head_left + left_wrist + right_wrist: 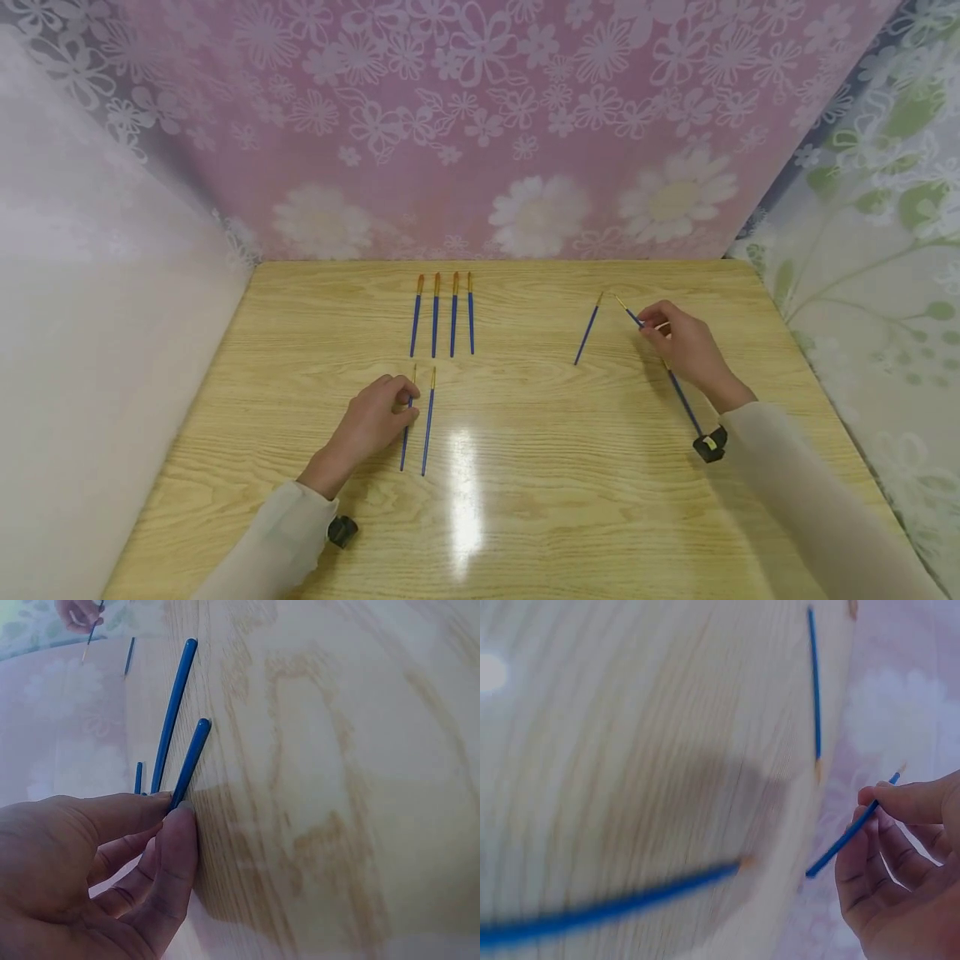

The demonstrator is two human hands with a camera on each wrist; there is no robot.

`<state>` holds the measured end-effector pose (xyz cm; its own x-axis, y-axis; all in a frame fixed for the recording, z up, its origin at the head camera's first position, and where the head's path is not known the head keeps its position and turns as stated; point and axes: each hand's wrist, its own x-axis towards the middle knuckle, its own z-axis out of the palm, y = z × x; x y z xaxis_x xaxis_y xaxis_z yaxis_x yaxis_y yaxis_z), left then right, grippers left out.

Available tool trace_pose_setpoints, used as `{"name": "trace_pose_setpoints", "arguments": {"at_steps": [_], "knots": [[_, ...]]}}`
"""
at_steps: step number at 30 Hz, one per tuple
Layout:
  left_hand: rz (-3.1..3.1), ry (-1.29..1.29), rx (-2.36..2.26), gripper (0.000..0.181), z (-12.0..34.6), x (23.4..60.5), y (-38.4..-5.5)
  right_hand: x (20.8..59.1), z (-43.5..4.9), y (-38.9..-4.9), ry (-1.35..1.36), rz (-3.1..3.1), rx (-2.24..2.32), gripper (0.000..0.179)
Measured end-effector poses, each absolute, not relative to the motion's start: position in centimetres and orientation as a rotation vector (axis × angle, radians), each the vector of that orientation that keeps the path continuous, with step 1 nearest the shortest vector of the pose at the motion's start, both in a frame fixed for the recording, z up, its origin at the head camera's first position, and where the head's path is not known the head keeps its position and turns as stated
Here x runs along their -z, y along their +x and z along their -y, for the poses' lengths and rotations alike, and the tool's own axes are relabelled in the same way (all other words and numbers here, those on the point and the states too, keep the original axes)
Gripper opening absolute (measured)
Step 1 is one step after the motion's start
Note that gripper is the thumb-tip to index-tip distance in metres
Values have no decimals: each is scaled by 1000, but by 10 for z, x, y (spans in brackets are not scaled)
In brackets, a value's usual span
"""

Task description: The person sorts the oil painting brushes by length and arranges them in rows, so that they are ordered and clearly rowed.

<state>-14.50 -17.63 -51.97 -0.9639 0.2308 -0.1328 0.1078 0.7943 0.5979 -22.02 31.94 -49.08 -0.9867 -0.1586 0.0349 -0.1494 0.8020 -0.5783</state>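
Observation:
My left hand (372, 418) pinches a thin blue-handled paintbrush (192, 756) between thumb and fingertips, low over the table. Just to its right, a second thin paintbrush (429, 425) lies nearly parallel. Over the right side of the table, my right hand (688, 348) grips another small paintbrush (847, 836) by its blue handle, tip pointing away to the back left. Beneath that hand and wrist lies a further paintbrush (682, 402), its bristle end partly hidden in the head view. Left of the right hand rests a slanted paintbrush (587, 335).
Several paintbrushes (436, 321) lie side by side in a row at the back left of the wooden table (525, 517). Pink floral cloth (450, 167) hangs behind the table, with pale cloth at both sides. A black wrist camera (710, 445) sits by the right sleeve.

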Motion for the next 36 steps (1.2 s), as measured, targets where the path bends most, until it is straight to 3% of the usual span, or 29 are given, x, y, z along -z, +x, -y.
{"name": "trace_pose_setpoints", "arguments": {"at_steps": [11, 36], "knots": [[-2782, 270, -908, 20, 177, 520, -145, 490, -261, -200, -416, -2881, 1037, 19], [-2761, 257, -911, 20, 177, 518, -146, 504, -162, -162, -517, -2716, 1224, 21]]}}
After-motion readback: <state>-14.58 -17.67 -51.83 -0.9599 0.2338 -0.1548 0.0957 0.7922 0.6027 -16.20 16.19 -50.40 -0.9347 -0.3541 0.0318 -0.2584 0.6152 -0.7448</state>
